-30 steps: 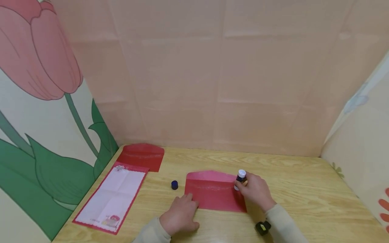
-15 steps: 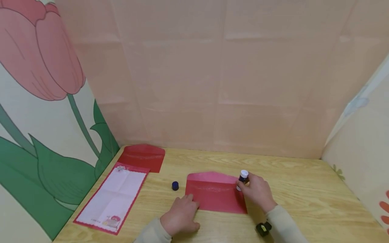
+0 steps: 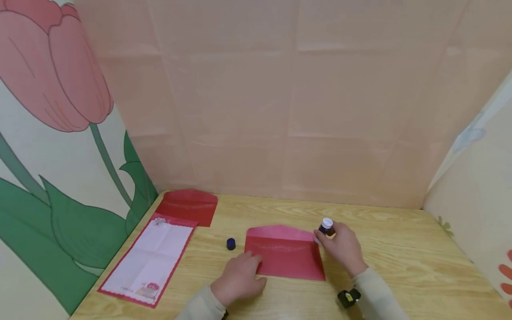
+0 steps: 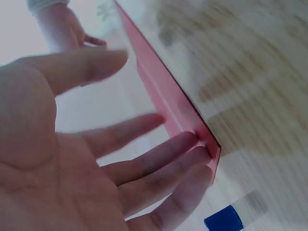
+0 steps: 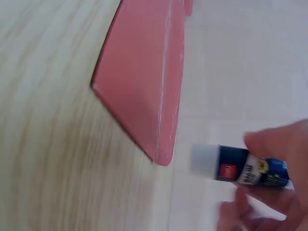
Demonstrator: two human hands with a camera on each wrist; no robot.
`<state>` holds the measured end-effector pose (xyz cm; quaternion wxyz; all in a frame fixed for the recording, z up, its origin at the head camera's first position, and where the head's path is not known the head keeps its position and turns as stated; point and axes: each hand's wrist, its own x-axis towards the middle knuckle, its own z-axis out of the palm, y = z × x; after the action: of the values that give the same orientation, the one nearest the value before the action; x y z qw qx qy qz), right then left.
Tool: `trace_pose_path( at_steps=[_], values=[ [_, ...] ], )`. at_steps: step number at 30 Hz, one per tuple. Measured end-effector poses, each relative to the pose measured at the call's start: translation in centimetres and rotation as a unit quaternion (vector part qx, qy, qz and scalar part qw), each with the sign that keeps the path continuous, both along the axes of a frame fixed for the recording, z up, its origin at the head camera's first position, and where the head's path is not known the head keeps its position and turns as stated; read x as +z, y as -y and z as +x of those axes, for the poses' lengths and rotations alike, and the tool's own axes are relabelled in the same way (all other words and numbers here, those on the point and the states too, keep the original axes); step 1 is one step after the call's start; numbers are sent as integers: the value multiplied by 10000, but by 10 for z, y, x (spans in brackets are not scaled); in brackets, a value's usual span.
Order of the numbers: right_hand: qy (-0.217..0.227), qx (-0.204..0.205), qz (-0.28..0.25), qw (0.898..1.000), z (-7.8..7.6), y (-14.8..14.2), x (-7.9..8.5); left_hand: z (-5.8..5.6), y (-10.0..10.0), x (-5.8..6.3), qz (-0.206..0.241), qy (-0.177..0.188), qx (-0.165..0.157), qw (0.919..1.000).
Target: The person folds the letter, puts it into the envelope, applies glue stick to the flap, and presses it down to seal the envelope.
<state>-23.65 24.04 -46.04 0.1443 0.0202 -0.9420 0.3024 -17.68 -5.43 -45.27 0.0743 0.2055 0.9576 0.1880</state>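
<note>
A red envelope (image 3: pixel 286 260), its pink flap (image 3: pixel 276 231) unfolded toward the back, lies at the middle of the table. My left hand (image 3: pixel 240 276) rests at its left end, and in the left wrist view the extended fingertips (image 4: pixel 195 139) touch that end. Just above the envelope's right end, my right hand (image 3: pixel 345 248) pinches a glue stick (image 3: pixel 326 224) between thumb and fingers. Its white knob points up; in the right wrist view its pale end (image 5: pixel 204 160) is apart from the envelope. A dark blue glue stick cap (image 3: pixel 230 244) stands left of the envelope.
Another red envelope (image 3: pixel 192 209) lies at the back left, partly under a white letter sheet with a red border (image 3: pixel 156 253). A small black object with a yellow mark (image 3: pixel 349 298) is by the right wrist. Walls border the table's back and sides.
My right hand has lifted the glue stick off the envelope's flap area and moved slightly right. My left hand stays at the envelope's left end, its fingers shifted slightly.
</note>
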Motion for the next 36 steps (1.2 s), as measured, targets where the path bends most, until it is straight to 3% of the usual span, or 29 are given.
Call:
trace_pose_path(
  at_steps=[4, 7, 12, 16, 27, 36],
  values=[
    [-433, -169, -400, 9981, 3, 2, 3, -9, 7, 5, 655, 91, 359, 9972],
    [-362, -306, -816, 9955, 5, 3, 8, -17, 16, 8, 842, -255, 671, 9939],
    [284, -250, -1469, 9884, 8, 5, 14, -29, 33, 8, 653, -1006, 1413, 9827],
    [497, -87, -1477, 9877, 8, 7, 14, -36, 44, 1, 421, -1140, 1817, 9758],
    [702, 108, -1485, 9864, 12, 19, 12, -46, 56, -17, 272, -915, 1871, 9777],
    [646, 274, -1490, 9864, 16, 24, 11, -53, 58, -18, 406, -820, 1830, 9788]
  ],
)
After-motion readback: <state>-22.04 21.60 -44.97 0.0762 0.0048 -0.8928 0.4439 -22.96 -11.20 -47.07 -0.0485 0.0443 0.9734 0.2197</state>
